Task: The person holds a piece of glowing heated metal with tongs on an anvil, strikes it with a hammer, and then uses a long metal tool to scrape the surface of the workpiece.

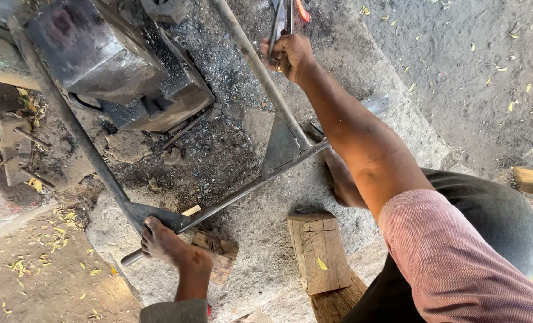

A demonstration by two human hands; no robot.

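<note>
Right hand (287, 55), near the top centre of the frame, is closed in a fist around the handles of a pair of metal tongs (283, 18). The fingers wrap both handles and press them together. The arm with a pink sleeve (458, 257) comes from the lower right corner up to this hand. The left hand is not visible in the picture.

The tongs are dark grey metal, thin and long, with two narrow handles lying close side by side. Their long axis goes almost vertical in the frame, and they point up, away from the person, past the top edge. Just beside them at the top edge there is a small piece glowing orange-red (302, 10); I cannot tell if the tongs touch it.

Under the hand runs a frame of dark metal bars (260, 69) on ground covered with grey ash. A heavy black metal block (108, 57) stands in the upper left. A bare foot (167, 242) rests on the lower corner of the frame, and a wooden block (320, 251) lies at the bottom centre.
</note>
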